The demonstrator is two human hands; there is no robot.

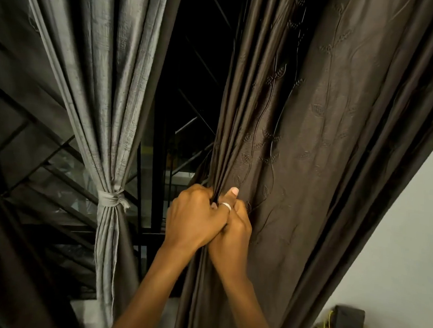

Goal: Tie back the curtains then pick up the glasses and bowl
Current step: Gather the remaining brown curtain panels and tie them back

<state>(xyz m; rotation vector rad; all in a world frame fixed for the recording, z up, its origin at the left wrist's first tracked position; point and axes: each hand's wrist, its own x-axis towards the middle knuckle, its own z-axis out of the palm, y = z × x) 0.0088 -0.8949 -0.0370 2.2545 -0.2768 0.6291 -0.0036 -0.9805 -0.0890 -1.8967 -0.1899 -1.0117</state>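
A dark brown curtain (317, 120) with a stitched leaf pattern hangs at the right of the window. My left hand (193, 216) and my right hand (233, 230) are both closed on its gathered left edge, pressed against each other at about mid height. A ring shows on my right thumb. To the left, a grey curtain (108, 77) hangs bunched and held by a knotted grey tie (110, 199). No glasses or bowl are in view.
Between the curtains is a dark window with black metal bars (164, 185). A white wall (398, 243) stands at the right. At the bottom right corner sit a black box (347, 327), yellow cables and some papers.
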